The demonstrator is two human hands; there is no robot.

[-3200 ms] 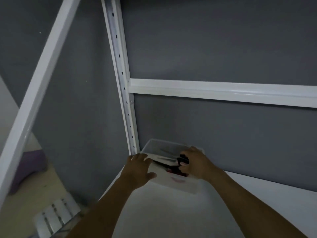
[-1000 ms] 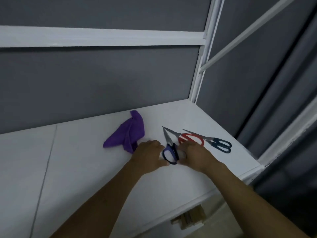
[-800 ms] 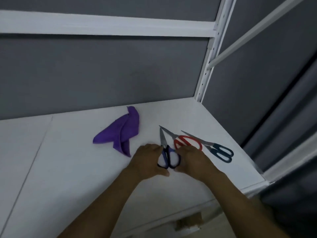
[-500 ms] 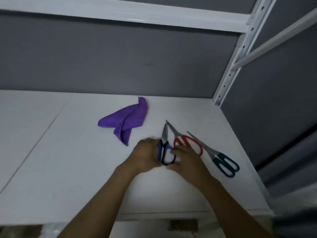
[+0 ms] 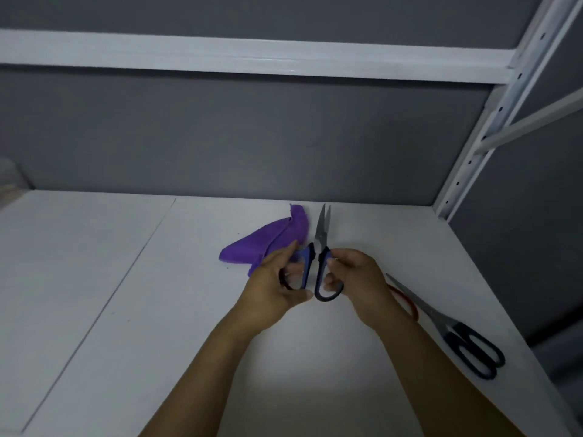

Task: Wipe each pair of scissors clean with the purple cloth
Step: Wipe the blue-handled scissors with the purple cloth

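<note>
The purple cloth [image 5: 268,244] is lying on the shelf [image 5: 126,310], just left of the blue scissors [image 5: 321,234]. The left hand [image 5: 271,288] is gripping their left handle loop and the right hand [image 5: 359,282] the right loop, fingers curled around, blades slightly parted. Right of the blue scissors, the red scissors [image 5: 411,305] and dark scissors [image 5: 473,348] are lying. With both hands occupied, reaching for the cloth is probably risking a slip or a cut.
</note>
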